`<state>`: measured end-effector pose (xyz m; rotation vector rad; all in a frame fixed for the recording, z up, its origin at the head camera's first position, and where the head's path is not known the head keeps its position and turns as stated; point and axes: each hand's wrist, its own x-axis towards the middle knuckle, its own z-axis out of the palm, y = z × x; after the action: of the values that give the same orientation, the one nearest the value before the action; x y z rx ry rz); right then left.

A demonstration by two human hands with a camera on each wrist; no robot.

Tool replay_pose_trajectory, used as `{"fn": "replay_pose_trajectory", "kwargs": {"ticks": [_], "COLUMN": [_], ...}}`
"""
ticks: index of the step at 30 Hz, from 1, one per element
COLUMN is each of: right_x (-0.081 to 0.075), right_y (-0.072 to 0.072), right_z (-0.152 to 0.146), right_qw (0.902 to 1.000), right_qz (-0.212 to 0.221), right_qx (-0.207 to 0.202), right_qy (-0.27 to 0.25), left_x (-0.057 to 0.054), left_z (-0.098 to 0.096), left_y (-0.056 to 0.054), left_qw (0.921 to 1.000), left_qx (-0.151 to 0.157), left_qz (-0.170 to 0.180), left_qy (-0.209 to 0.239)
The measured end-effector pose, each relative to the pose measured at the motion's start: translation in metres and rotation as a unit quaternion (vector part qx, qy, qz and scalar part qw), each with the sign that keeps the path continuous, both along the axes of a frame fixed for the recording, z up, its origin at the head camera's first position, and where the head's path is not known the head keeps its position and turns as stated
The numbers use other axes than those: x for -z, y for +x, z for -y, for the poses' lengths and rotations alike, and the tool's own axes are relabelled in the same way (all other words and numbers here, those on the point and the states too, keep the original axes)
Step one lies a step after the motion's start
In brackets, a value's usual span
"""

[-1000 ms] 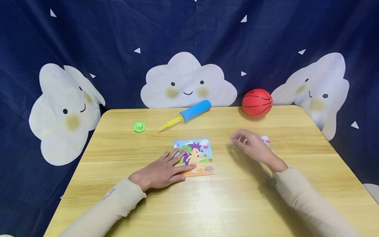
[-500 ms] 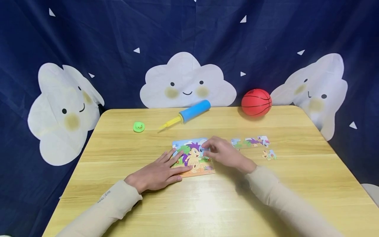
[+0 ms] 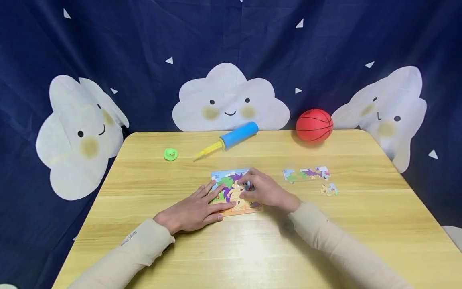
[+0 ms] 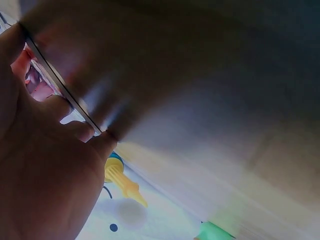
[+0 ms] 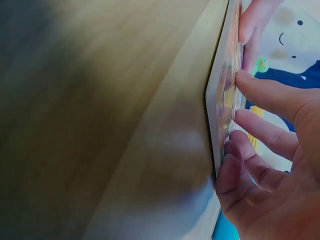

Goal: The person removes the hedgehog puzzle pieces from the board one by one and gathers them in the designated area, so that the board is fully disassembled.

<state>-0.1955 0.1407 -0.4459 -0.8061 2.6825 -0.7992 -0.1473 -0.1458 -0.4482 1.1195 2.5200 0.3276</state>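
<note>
The right hand (image 3: 265, 190) bends its thumb and fingers onto the right part of the hedgehog puzzle (image 3: 235, 196), whether pinching a piece I cannot tell, while the left hand (image 3: 195, 208) lies spread, uncurled, over its left edge. Bare wood separates the puzzle from the loose pieces (image 3: 307, 172) to its right and, beyond, from the pump (image 3: 238, 135) and ball (image 3: 314, 125) near the table's (image 3: 245, 249) far edge.

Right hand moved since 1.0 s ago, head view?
Yes, leftward in the picture: the right hand was nearly below the red ball; now it's well left of it, over the puzzle.
</note>
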Motion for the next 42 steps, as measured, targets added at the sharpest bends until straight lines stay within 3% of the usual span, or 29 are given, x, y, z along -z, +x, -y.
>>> {"fn": "replay_pose_trajectory", "kwargs": {"ticks": [22,42], "right_x": [0.0026,0.005], "right_y": [0.0011,-0.0028], "right_z": [0.0049,-0.0009], "right_qw": [0.9988,0.9904], "right_qz": [0.031,0.03], "right_qx": [0.03,0.013], "right_qy": [-0.022,-0.134], "left_x": [0.0004,0.0005], "left_z": [-0.0003,-0.001], "left_y": [0.0001,-0.0004], "left_qw": [1.0,0.9999], "left_qx": [-0.001,0.006], "left_qz": [0.003,-0.011], "left_qy": [0.002,-0.001]}}
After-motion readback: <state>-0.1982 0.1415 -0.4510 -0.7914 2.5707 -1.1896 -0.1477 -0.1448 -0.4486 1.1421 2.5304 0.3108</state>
